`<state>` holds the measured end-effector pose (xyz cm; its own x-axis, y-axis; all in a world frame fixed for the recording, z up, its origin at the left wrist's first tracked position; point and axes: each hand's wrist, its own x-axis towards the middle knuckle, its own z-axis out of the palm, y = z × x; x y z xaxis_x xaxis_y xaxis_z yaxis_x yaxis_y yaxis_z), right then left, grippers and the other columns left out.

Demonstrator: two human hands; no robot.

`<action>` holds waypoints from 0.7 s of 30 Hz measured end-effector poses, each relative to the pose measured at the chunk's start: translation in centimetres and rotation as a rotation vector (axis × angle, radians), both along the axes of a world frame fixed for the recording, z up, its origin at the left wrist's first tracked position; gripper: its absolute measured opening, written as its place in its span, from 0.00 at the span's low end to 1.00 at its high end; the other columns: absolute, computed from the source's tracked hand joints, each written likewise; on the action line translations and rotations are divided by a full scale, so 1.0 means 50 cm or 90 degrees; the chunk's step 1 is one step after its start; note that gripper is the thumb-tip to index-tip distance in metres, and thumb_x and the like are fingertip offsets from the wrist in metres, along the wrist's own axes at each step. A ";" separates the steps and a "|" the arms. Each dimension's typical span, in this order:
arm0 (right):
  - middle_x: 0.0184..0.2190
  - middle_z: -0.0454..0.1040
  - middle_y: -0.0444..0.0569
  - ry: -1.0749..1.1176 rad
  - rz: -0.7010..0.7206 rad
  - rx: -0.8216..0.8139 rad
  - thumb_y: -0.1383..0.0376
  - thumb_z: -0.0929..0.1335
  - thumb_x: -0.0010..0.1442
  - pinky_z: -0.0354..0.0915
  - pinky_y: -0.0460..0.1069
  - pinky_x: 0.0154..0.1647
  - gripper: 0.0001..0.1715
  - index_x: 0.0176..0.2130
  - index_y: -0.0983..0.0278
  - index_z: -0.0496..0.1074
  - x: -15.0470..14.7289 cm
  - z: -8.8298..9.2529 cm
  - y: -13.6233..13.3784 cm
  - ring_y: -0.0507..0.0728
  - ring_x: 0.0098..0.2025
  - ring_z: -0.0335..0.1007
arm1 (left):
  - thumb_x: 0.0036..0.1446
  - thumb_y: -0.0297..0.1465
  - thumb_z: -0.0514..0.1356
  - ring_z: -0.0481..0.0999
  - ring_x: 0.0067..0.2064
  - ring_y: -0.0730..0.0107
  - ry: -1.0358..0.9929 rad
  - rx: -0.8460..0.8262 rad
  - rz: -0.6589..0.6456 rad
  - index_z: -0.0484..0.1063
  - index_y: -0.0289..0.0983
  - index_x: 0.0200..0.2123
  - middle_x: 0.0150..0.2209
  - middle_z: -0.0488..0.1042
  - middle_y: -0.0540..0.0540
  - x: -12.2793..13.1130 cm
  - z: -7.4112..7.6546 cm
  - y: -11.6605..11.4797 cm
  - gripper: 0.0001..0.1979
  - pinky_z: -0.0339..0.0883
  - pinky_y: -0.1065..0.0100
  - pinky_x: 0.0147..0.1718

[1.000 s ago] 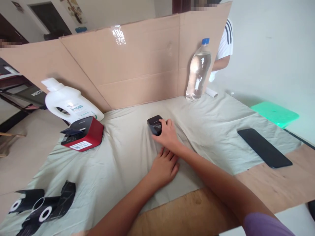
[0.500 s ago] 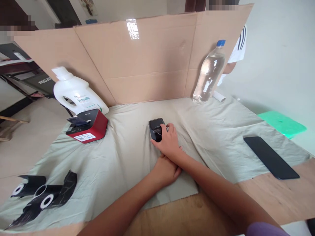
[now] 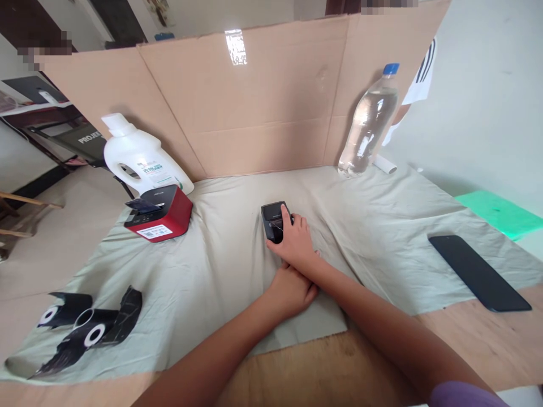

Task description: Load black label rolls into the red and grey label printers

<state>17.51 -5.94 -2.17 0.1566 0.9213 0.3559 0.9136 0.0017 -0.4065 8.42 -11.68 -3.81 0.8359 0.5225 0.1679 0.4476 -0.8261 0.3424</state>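
Note:
My right hand [image 3: 297, 242] rests on a small black device [image 3: 274, 219] that lies on the beige cloth [image 3: 220, 265] in the middle of the table, fingers curled over its near right side. My left hand [image 3: 292, 291] lies just behind and under the right wrist, palm down on the cloth, its fingers partly hidden by the right forearm.
A red and black box-shaped device [image 3: 159, 213] and a white detergent jug [image 3: 138, 161] stand at the left. Black paper rolls [image 3: 85, 328] lie near left. A water bottle [image 3: 369, 121] stands by the cardboard screen [image 3: 254, 102]. A black phone [image 3: 479, 272] lies right. Another person's sleeve [image 3: 419, 79] shows behind the screen.
My left hand has slid forward under the right wrist. The right hand stays on the black device, which has turned slightly. The view has shifted a little.

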 end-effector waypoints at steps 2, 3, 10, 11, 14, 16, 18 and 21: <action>0.48 0.67 0.62 -0.013 -0.004 -0.011 0.49 0.74 0.50 0.62 0.63 0.51 0.62 0.72 0.64 0.48 0.001 0.001 0.000 0.70 0.48 0.61 | 0.67 0.36 0.51 0.59 0.71 0.53 -0.004 -0.002 0.004 0.58 0.37 0.69 0.69 0.61 0.40 0.000 -0.001 0.000 0.29 0.53 0.48 0.69; 0.46 0.67 0.60 -0.014 -0.009 -0.011 0.49 0.74 0.50 0.61 0.62 0.50 0.62 0.72 0.63 0.48 0.001 0.001 0.000 0.69 0.47 0.60 | 0.67 0.36 0.51 0.59 0.71 0.53 -0.006 -0.003 0.006 0.59 0.36 0.69 0.69 0.62 0.40 0.000 -0.001 0.000 0.29 0.54 0.48 0.69; 0.43 0.67 0.60 -0.019 -0.029 0.027 0.44 0.75 0.48 0.60 0.63 0.50 0.63 0.71 0.67 0.53 -0.006 0.001 -0.004 0.69 0.46 0.59 | 0.68 0.37 0.51 0.61 0.70 0.54 -0.015 -0.004 0.007 0.57 0.36 0.70 0.68 0.63 0.40 -0.001 0.005 -0.001 0.29 0.55 0.49 0.68; 0.43 0.67 0.60 -0.017 -0.029 0.031 0.44 0.75 0.48 0.60 0.63 0.50 0.63 0.70 0.67 0.54 -0.007 0.004 -0.005 0.69 0.46 0.59 | 0.68 0.37 0.51 0.61 0.70 0.54 -0.012 -0.003 0.010 0.57 0.36 0.70 0.68 0.63 0.40 0.000 0.006 -0.002 0.29 0.55 0.49 0.68; 0.45 0.68 0.61 0.025 -0.030 0.055 0.44 0.75 0.48 0.60 0.63 0.52 0.61 0.69 0.69 0.56 0.000 0.016 -0.004 0.70 0.48 0.60 | 0.67 0.37 0.52 0.66 0.66 0.53 0.000 0.015 0.014 0.64 0.38 0.66 0.64 0.69 0.40 0.001 0.006 -0.003 0.26 0.57 0.50 0.66; 0.46 0.68 0.61 0.097 -0.024 0.077 0.45 0.73 0.52 0.60 0.64 0.55 0.56 0.68 0.71 0.57 0.016 0.020 0.005 0.69 0.49 0.61 | 0.66 0.36 0.53 0.70 0.61 0.52 0.006 0.052 -0.004 0.72 0.38 0.58 0.58 0.75 0.41 0.000 0.010 0.002 0.21 0.59 0.50 0.64; 0.46 0.69 0.60 0.197 -0.007 0.093 0.46 0.68 0.58 0.61 0.63 0.56 0.49 0.67 0.71 0.58 0.039 0.012 0.020 0.67 0.50 0.63 | 0.66 0.34 0.53 0.74 0.55 0.55 -0.002 0.105 -0.061 0.77 0.38 0.49 0.50 0.79 0.41 -0.008 0.024 0.015 0.16 0.63 0.51 0.60; 0.49 0.72 0.59 0.347 0.037 0.079 0.48 0.63 0.64 0.64 0.61 0.55 0.41 0.67 0.68 0.58 0.070 -0.017 0.045 0.64 0.50 0.67 | 0.65 0.31 0.52 0.76 0.45 0.60 -0.065 0.162 -0.061 0.77 0.39 0.41 0.40 0.80 0.43 -0.038 0.062 0.053 0.14 0.67 0.56 0.50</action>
